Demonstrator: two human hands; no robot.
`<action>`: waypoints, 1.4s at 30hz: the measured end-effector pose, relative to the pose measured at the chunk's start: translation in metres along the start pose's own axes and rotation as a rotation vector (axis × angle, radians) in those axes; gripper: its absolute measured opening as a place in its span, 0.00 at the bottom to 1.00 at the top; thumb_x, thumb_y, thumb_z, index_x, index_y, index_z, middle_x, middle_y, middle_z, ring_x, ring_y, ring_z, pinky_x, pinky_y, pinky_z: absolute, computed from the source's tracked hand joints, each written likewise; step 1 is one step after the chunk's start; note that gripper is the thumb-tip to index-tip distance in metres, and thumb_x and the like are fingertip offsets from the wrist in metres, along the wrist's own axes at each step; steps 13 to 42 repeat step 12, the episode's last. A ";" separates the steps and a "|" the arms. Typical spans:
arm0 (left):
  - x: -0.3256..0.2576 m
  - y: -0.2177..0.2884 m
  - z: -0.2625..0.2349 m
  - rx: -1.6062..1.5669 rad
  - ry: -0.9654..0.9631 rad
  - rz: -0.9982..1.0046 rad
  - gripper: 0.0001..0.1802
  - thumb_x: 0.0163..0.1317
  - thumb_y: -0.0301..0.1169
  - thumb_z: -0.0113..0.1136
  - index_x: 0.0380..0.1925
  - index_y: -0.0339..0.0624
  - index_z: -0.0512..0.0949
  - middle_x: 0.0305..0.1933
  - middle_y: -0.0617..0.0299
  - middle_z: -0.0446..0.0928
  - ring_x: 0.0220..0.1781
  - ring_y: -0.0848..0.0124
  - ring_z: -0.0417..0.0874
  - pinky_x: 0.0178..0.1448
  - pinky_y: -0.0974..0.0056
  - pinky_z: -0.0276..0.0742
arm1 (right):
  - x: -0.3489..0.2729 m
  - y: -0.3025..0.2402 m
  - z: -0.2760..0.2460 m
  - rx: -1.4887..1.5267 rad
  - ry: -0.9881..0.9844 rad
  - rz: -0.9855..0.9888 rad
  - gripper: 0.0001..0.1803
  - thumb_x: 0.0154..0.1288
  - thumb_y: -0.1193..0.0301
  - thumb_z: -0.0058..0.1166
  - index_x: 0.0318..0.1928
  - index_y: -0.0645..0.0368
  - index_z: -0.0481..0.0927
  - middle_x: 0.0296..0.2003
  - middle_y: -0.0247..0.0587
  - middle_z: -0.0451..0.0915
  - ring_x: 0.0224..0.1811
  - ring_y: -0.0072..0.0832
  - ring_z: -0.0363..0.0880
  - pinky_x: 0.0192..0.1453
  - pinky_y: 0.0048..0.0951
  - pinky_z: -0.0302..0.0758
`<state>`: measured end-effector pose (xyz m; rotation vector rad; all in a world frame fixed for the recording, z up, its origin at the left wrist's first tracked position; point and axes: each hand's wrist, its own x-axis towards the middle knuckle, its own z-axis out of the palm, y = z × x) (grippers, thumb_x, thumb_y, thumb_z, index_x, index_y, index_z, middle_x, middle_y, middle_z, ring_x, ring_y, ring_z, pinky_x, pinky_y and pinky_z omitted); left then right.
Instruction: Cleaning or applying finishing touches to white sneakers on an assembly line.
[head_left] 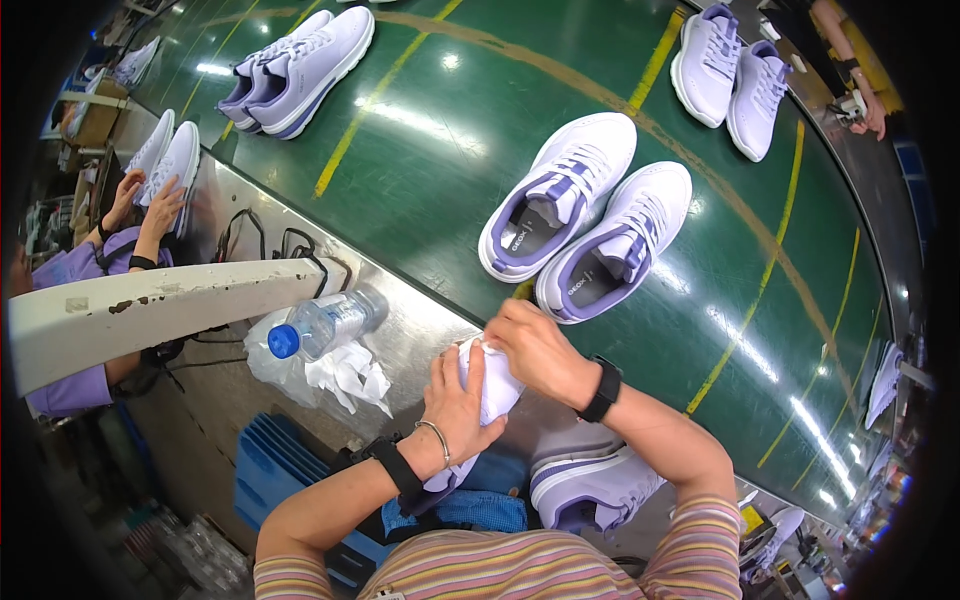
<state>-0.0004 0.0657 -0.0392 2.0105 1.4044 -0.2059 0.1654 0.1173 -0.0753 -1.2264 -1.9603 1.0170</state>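
Note:
Just short of the green belt, my left hand (452, 412) is wrapped round a pale lavender sneaker (499, 384), its toe pointing away from me. At that toe, the fingertips of my right hand (540, 348) are pinched together; whatever they grip, if anything, is hidden. Most of the held sneaker's rear lies behind my left hand and wrist. A matching sneaker (590, 490) rests to the right, below my right forearm. Beyond my right hand a pair of white and lavender sneakers (612, 225) stands on the belt.
The green belt (420, 185) with yellow lines carries more sneaker pairs (300, 75). On the metal ledge lie a water bottle (335, 318) and crumpled paper (350, 375). A white metal arm (165, 310) juts in from the left. Co-workers' hands (160, 205) hold shoes there; another person's arm (850, 65) shows far right.

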 end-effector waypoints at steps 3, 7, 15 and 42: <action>0.000 0.001 -0.003 -0.019 -0.031 -0.008 0.55 0.44 0.39 0.66 0.64 0.32 0.41 0.61 0.32 0.46 0.62 0.37 0.51 0.59 0.41 0.58 | 0.001 0.000 -0.002 -0.010 -0.012 0.007 0.03 0.53 0.79 0.53 0.30 0.64 0.76 0.27 0.44 0.70 0.33 0.38 0.71 0.37 0.34 0.69; 0.000 -0.001 -0.002 -0.012 -0.054 0.017 0.57 0.43 0.39 0.66 0.64 0.29 0.38 0.60 0.28 0.47 0.61 0.35 0.52 0.65 0.44 0.51 | -0.037 -0.001 -0.009 0.126 0.167 0.101 0.05 0.53 0.81 0.54 0.33 0.62 0.78 0.30 0.43 0.72 0.32 0.37 0.73 0.37 0.31 0.71; 0.000 -0.002 -0.001 -0.034 -0.034 0.014 0.55 0.44 0.39 0.66 0.64 0.33 0.41 0.62 0.32 0.46 0.62 0.38 0.51 0.60 0.40 0.56 | -0.074 0.013 -0.011 0.044 -0.071 0.289 0.06 0.53 0.80 0.54 0.34 0.60 0.78 0.32 0.44 0.73 0.38 0.39 0.73 0.42 0.34 0.71; 0.000 -0.002 -0.001 -0.034 -0.034 0.014 0.55 0.44 0.39 0.66 0.64 0.33 0.41 0.62 0.32 0.46 0.62 0.38 0.51 0.60 0.40 0.56 | -0.074 0.013 -0.011 0.044 -0.071 0.289 0.06 0.53 0.80 0.54 0.34 0.60 0.78 0.32 0.44 0.73 0.38 0.39 0.73 0.42 0.34 0.71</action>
